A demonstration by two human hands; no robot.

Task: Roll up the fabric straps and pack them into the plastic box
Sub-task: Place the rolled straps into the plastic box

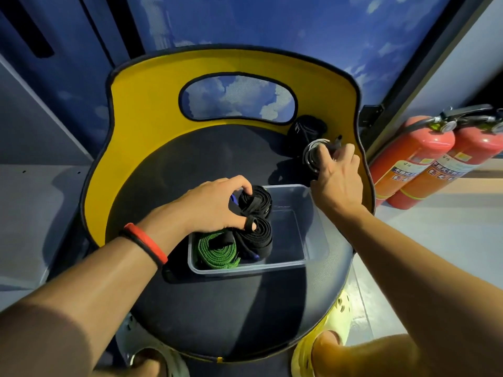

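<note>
1. Evidently the left hand (215,205) is clenched over the black rolls (255,213) in the left half of the plastic box (245,268). Its fingertips hook the farther coil and its thumb presses the nearer one. I judge this grip is meant to stop the coils springing open and to crowd them leftward.
2. The right hand (339,178) grasps a grey roll (313,156) above the back right edge of the chair seat (217,308), just beyond the box's far right corner. The fingers wrap round it so the winding holds, and it looks the likeliest to go in next.
3. A green roll (217,250) lies in the box's near left corner, touching the nearer black coil. The right half of the box is bare, which leaves room for the grey one.
4. The box stands about mid-seat, nearer the right edge. A black bundle (306,130) sits at the back right, against the yellow backrest (141,126). Two fire extinguishers (424,159) stand on the floor past the right edge.
5. The left palm covers the box's far left corner, where a scrap of blue peeks out that I cannot identify. A strap end crosses the thumb tip, and whether the thumb is through a loop is unclear. The right fingers hide the grey roll's far side. The bundle is too dark to tell strap from pouch.
</note>
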